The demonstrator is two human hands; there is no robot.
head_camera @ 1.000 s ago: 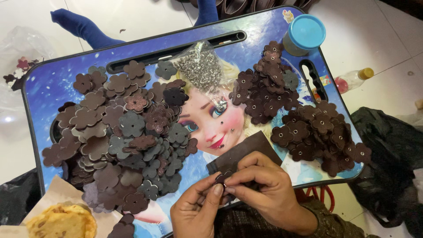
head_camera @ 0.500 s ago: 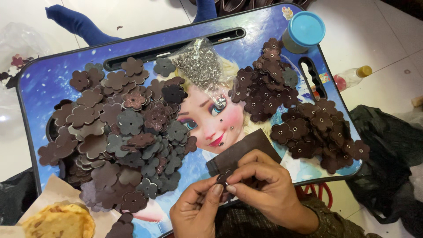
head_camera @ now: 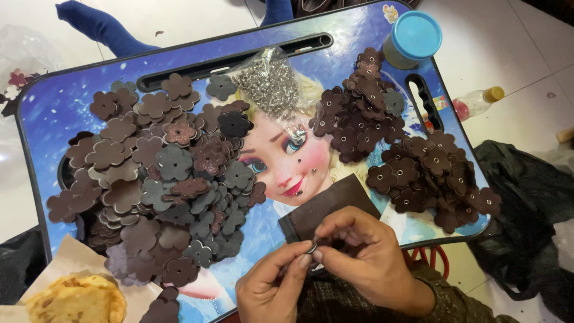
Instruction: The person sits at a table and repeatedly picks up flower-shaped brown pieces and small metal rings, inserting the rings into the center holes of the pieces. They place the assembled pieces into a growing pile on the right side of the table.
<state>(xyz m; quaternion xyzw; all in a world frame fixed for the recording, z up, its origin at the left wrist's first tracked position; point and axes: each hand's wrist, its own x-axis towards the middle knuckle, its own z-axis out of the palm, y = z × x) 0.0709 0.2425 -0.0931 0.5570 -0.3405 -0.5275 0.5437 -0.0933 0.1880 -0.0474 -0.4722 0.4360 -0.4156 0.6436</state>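
Over tray (head_camera: 54, 107) edge | both hands' fingers (head_camera: 306, 258) pinch small metal rivet (head_camera: 313, 244)

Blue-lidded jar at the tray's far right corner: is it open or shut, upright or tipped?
Shut and upright. The jar stands on its base on the tray, and its round blue lid sits flat on top, covering the mouth.
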